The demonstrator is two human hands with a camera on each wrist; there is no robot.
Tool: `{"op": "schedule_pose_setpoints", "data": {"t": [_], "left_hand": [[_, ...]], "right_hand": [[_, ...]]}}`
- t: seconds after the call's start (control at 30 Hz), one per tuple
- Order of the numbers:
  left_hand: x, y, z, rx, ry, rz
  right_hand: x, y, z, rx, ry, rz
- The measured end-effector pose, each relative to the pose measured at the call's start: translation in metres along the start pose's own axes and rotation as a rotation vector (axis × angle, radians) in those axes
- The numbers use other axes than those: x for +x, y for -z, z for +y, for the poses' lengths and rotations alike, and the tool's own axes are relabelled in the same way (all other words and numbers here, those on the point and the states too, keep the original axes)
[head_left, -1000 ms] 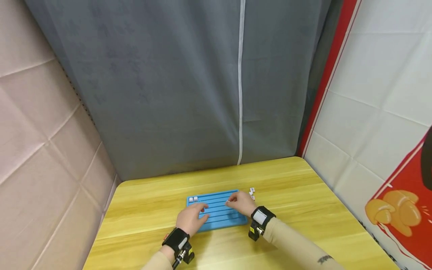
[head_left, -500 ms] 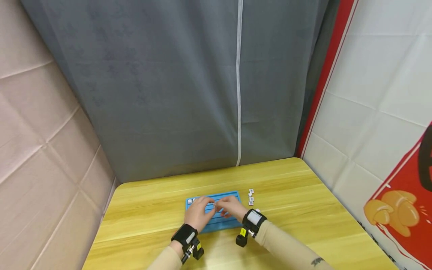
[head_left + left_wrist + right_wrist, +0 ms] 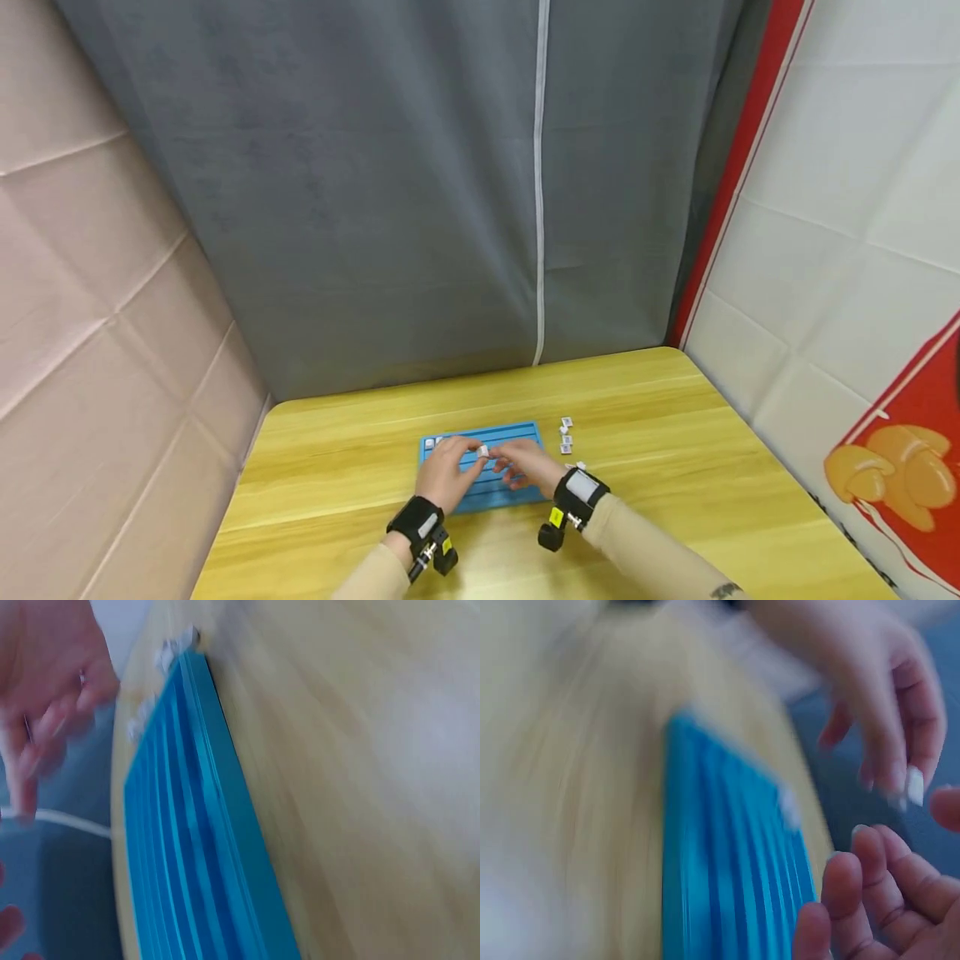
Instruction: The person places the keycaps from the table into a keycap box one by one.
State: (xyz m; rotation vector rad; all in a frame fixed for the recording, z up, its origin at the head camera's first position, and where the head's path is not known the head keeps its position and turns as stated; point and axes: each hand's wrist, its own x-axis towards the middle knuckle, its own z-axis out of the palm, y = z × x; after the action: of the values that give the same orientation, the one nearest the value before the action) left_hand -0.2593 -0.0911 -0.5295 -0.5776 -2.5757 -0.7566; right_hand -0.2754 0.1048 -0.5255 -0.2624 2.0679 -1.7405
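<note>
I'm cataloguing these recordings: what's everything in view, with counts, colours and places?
Table: one, yellow wood grain, across bottom
Grooved tray: one, blue, on the table
Tray pieces: at least two, white, far left corner
Loose pieces: at least five, white, right of tray
Held piece: one, white, in the left hand
Curtain: one, grey, behind the table
Left wall: one, pinkish, beside table
Right wall: one, white and red, opposite
Wrist cameras: two, black, strapped to the wrists
Sleeves: two, beige, on the forearms
Left hand: one, bare, above the tray
Right hand: one, bare, beside the left hand

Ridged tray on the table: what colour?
Blue. The ridged tray shows best in the left wrist view.
</note>
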Motion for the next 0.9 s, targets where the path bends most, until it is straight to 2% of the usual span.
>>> {"op": "schedule_pose_setpoints", "data": {"t": [0.03,0.1,0.2,0.27,0.3,0.4,0.57,0.73,0.9], "left_hand": [[0.001,0.000,-0.003,0.019,0.002,-0.001],[0.003,-0.001,-0.012,0.062,0.019,-0.007],[0.006,-0.001,-0.029,0.132,0.033,-0.013],[0.009,0.000,-0.041,0.172,0.028,-0.023],[0.010,0.000,-0.046,0.187,0.023,-0.032],[0.016,-0.001,-0.056,0.243,-0.001,-0.067],[0.028,-0.002,-0.061,0.334,-0.015,-0.119],[0.033,-0.014,-0.069,0.402,-0.019,-0.143],[0.035,-0.026,-0.072,0.453,-0.026,-0.139]], "right_hand": [[-0.003,0.003,0.001,-0.110,0.053,0.009],[-0.010,0.010,0.005,-0.399,0.157,0.046],[-0.022,0.019,0.016,-0.823,0.287,0.140],[-0.030,0.024,0.025,-0.997,0.320,0.190],[-0.033,0.026,0.029,-1.041,0.327,0.204],[-0.042,0.032,0.039,-1.092,0.323,0.225],[-0.047,0.036,0.044,-1.113,0.317,0.232],[-0.046,0.035,0.050,-1.125,0.342,0.246],[-0.046,0.035,0.053,-1.123,0.338,0.272]]}}
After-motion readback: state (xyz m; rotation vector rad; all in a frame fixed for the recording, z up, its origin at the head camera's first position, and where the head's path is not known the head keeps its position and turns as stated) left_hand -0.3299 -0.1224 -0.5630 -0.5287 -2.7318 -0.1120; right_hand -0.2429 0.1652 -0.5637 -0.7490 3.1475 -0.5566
